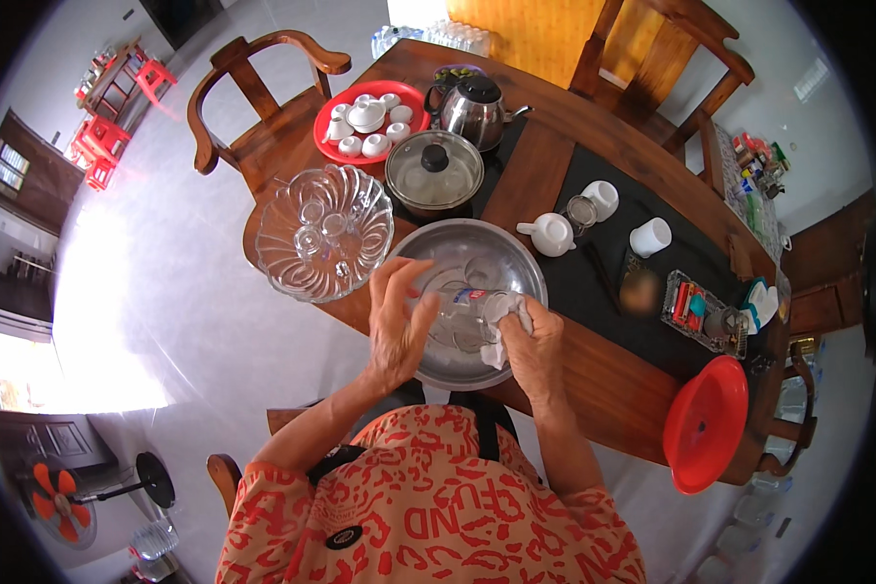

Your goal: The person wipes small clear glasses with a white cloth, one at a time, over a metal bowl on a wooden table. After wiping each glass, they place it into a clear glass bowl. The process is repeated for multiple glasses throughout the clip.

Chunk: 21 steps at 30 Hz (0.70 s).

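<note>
A clear drinking glass [465,300] lies tilted sideways above a wide steel basin [530,255]. My right hand [537,348] is closed around a crumpled white cloth [493,352], which is pressed to the right end of the glass. At the glass's other end, my left hand [399,329] has its fingers spread and curved; whether a fingertip touches the glass I cannot tell. More clear glassware [479,271] sits inside the basin. Left of the basin stands a scalloped glass bowl [277,234] with several small glasses in it.
Behind the basin are a lidded pot [436,190], a steel kettle [472,115] and a red tray [333,105] of white teaware. To the right are a white teapot [552,235], white cups [650,237], a wire basket [691,311] and a red basin [706,428] at the table's edge.
</note>
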{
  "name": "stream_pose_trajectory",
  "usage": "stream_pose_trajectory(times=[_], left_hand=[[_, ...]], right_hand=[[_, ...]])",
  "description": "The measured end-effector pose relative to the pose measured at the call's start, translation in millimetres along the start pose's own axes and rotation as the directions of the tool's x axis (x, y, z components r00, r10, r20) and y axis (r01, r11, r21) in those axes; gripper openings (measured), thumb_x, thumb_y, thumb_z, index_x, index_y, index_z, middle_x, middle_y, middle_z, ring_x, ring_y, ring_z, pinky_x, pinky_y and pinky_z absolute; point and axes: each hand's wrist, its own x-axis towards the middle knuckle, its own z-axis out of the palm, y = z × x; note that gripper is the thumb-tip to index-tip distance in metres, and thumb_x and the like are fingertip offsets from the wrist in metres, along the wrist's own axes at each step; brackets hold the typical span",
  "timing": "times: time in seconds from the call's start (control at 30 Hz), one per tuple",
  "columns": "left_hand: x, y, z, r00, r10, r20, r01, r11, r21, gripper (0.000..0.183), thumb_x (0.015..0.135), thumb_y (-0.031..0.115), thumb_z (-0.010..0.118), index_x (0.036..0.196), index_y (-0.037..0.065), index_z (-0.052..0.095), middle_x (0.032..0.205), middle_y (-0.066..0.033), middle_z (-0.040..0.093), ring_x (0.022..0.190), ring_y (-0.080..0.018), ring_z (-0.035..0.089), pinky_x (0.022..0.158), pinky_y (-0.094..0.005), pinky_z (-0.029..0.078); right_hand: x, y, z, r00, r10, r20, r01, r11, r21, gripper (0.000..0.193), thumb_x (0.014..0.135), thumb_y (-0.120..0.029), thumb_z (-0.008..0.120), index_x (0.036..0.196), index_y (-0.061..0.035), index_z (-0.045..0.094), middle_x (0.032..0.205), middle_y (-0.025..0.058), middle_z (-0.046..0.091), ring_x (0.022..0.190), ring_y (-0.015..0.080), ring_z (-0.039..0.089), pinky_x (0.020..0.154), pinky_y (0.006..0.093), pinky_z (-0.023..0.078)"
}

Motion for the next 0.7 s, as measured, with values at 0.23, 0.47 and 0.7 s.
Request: stream_pose_trajectory(times=[0.23, 0.47, 0.7], left_hand=[[1.6, 32.6, -5.5, 0.716, 0.461, 0.525, -0.635, 0.743, 0.212, 0.048, 0.067, 0.002, 0.072, 0.112, 0.002, 0.056, 0.106, -0.0132, 0.057, 0.072, -0.0228, 0.061, 0.060, -0.0318, 0.052], [-2.9, 15.1, -6.0, 0.788, 0.255, 0.560, -0.447, 0.863, 0.236, 0.020, 0.078, -0.002, 0.062, 0.099, 0.000, 0.059, 0.095, -0.0109, 0.054, 0.074, -0.0212, 0.060, 0.063, -0.0294, 0.053], [-4.2, 5.8, 0.5, 0.787, -0.211, 0.579, 0.515, 0.742, -0.429, 0.012, 0.095, 0.011, 0.054, 0.097, 0.000, 0.059, 0.095, -0.0043, 0.056, 0.080, -0.0098, 0.057, 0.073, -0.0258, 0.052]], right_hand=[[6.9, -13.4, 4.0, 0.920, -0.390, 0.037, 0.369, 0.831, -0.416, 0.015, 0.079, -0.005, 0.060, 0.093, 0.0007, 0.064, 0.078, 0.0143, 0.062, 0.066, 0.0236, 0.062, 0.062, 0.0315, 0.049], [15.2, -17.7, -1.4, 0.929, -0.369, -0.005, 0.361, 0.911, -0.201, 0.017, 0.080, 0.003, 0.055, 0.095, 0.0007, 0.062, 0.088, 0.0126, 0.062, 0.074, 0.0232, 0.063, 0.064, 0.0316, 0.049], [29.6, -20.9, -0.8, 0.614, -0.789, 0.016, 0.639, 0.486, -0.597, 0.036, 0.069, 0.012, 0.053, 0.100, -0.0043, 0.063, 0.099, 0.0104, 0.061, 0.089, 0.0284, 0.060, 0.076, 0.0350, 0.051]])
